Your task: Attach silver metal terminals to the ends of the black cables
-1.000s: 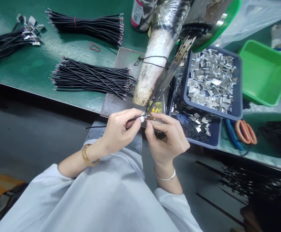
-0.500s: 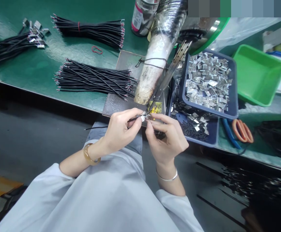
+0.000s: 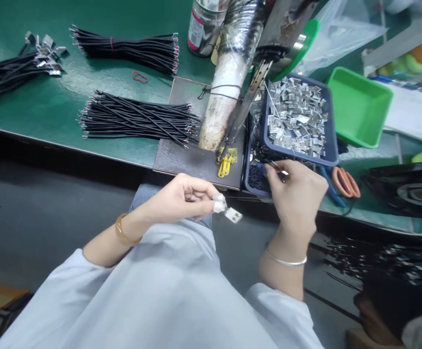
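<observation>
My left hand (image 3: 181, 198) is closed in a pinch on a wire tipped with a small metal terminal plate (image 3: 233, 215), held in front of the bench edge. My right hand (image 3: 298, 194) reaches into the lower blue tray (image 3: 251, 180) and pinches a small metal piece (image 3: 282, 171) between its fingertips. Above it sits an upper blue tray (image 3: 332, 145) filled with several metal plates (image 3: 296, 123). A wrapped machine column (image 3: 225, 87) stands on a dark plate (image 3: 192, 160), with a yellow fixture (image 3: 225, 165) at its foot.
A loose pile of black wires (image 3: 138, 118) lies on the green bench left of the machine, with a tied bundle (image 3: 127, 48) behind and finished wires (image 3: 10, 68) far left. A green bin (image 3: 358, 106) and orange-handled scissors (image 3: 345, 182) are to the right.
Both hands have left the yellow fixture. The left hand drew back toward me with the wire, a plate now on its end. The right hand moved right into the lower blue tray.
</observation>
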Demonstrator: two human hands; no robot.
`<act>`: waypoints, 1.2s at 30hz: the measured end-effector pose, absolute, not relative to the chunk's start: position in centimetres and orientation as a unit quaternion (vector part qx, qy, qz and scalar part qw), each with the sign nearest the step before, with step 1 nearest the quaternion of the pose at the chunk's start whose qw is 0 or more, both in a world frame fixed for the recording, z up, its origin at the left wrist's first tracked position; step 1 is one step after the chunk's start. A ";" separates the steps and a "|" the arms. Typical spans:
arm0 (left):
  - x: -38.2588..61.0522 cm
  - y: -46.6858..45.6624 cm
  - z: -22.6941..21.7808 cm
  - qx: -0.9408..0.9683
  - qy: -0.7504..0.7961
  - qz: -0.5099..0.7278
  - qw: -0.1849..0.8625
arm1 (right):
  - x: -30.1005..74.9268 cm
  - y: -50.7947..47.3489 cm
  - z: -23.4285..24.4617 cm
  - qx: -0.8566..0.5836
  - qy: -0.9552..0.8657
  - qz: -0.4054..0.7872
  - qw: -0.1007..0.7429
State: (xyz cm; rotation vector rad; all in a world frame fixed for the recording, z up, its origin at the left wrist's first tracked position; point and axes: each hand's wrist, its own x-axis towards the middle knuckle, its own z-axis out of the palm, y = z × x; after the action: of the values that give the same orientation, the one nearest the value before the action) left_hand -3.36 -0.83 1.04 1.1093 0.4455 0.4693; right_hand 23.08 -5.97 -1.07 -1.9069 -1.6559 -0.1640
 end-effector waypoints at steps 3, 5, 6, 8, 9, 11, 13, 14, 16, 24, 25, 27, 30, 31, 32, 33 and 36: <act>-2.5 -0.4 0.8 0.487 0.209 0.274 0.803 | 24.1 -5.0 -2.5 -0.727 -0.626 -0.114 0.256; -1.8 -0.4 0.1 0.477 0.227 0.309 0.791 | 24.1 -4.8 -2.7 -0.725 -0.633 -0.122 0.241; -1.4 -0.5 -0.3 0.475 0.239 0.324 0.783 | 23.8 -4.8 -2.5 -0.722 -0.636 -0.116 0.246; -0.9 -0.7 -0.9 0.476 0.267 0.348 0.762 | 22.7 -5.2 -1.6 -0.718 -0.628 -0.099 0.284; -0.7 -0.8 -1.1 0.481 0.285 0.359 0.748 | 21.9 -5.5 -1.0 -0.718 -0.612 -0.092 0.319; -0.4 -1.2 -1.3 0.501 0.325 0.378 0.708 | 19.8 -6.4 0.4 -0.717 -0.553 -0.078 0.417; -0.3 -1.5 -1.3 0.526 0.360 0.396 0.661 | 17.5 -7.3 1.6 -0.678 -0.498 -0.014 0.540; -0.3 -1.7 -1.3 0.539 0.373 0.405 0.638 | 16.5 -7.7 1.9 -0.656 -0.490 0.023 0.573; -0.2 -1.9 -1.2 0.564 0.385 0.425 0.594 | 14.8 -8.1 2.0 -0.637 -0.495 0.116 0.579; -0.1 -2.7 -1.5 0.672 0.353 0.481 0.439 | 13.2 -7.0 -0.9 -0.649 -0.516 0.192 0.525; -0.1 -2.8 -1.5 0.680 0.353 0.482 0.425 | 13.2 -7.0 -0.9 -0.647 -0.524 0.190 0.520; -0.1 -2.8 -1.5 0.693 0.351 0.483 0.403 | 13.2 -7.1 -0.9 -0.641 -0.539 0.188 0.513; 0.0 -2.8 -1.5 0.707 0.346 0.484 0.383 | 13.2 -7.3 -0.8 -0.634 -0.554 0.180 0.509; 0.0 -2.8 -1.5 0.709 0.344 0.484 0.381 | 13.2 -7.3 -0.7 -0.633 -0.557 0.177 0.508; 0.0 -2.8 -1.6 0.711 0.343 0.483 0.378 | 13.1 -7.3 -0.7 -0.632 -0.560 0.172 0.507; 0.0 -2.8 -1.6 0.712 0.343 0.484 0.375 | 13.1 -7.3 -0.7 -0.632 -0.564 0.167 0.504; -0.2 -2.8 -1.8 0.726 0.335 0.483 0.357 | 12.8 -7.3 -0.6 -0.636 -0.586 0.127 0.485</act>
State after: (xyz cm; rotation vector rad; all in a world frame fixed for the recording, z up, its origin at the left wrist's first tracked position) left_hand -0.15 -2.81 -1.76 1.8746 0.8652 1.2473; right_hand 12.85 -7.30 -0.63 -1.5488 -1.4260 0.3090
